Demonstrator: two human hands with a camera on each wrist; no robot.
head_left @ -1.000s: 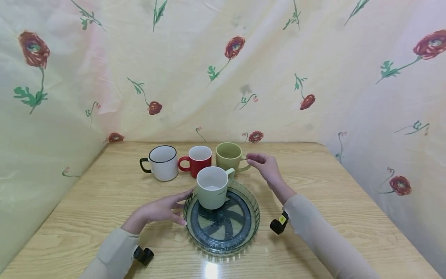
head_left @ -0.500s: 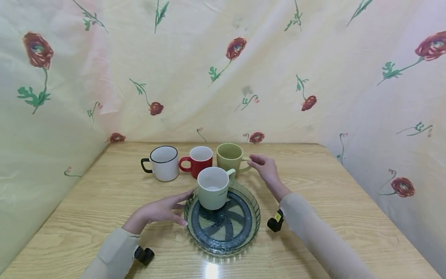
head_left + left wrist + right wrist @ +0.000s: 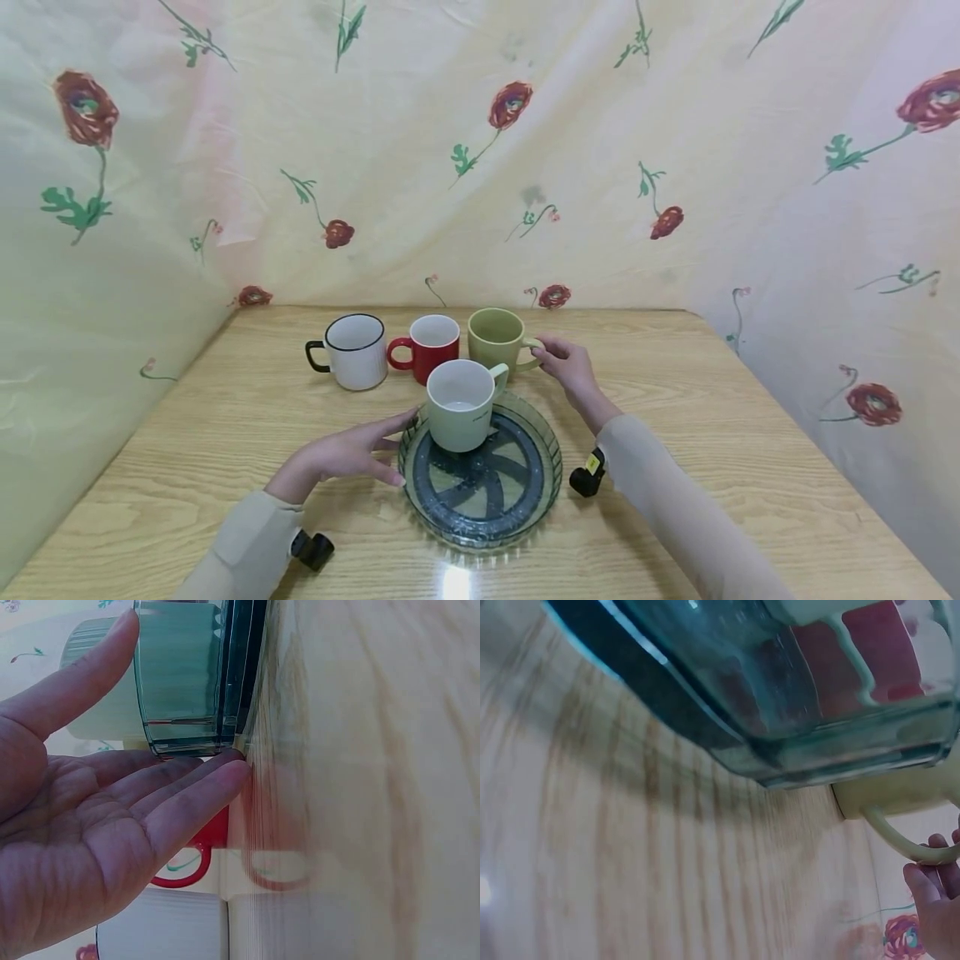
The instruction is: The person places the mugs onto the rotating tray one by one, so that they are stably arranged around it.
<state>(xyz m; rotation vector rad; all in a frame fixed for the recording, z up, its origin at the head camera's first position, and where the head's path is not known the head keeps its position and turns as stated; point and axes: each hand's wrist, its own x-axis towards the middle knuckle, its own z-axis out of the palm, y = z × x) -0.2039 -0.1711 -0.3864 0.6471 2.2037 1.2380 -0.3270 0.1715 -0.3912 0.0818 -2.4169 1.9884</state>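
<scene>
In the head view my left hand (image 3: 345, 450) lies at the left side of a clear glass dish (image 3: 480, 533), fingers stretched and thumb spread along its wall. The left wrist view shows the left palm (image 3: 82, 825) flat with straight fingers by the glass. A pale mug (image 3: 459, 408) stands upright in the dish's back left part, handle to the right. Behind it, an olive-green mug (image 3: 493, 342) stands on the table; my right hand (image 3: 570, 365) pinches its handle. In the right wrist view, thumb and fingers meet around that handle (image 3: 904, 844).
A red mug (image 3: 435, 354) stands left of the olive-green one, and a white mug with a black rim (image 3: 358, 358) stands farther left. The wooden table (image 3: 187, 433) ends at a flowered cloth (image 3: 390, 150) at back and sides.
My right hand has moved slightly and its fingers have closed onto the olive-green mug's handle. The left hand, the dish and the mugs stay in place; the view shifts a little.
</scene>
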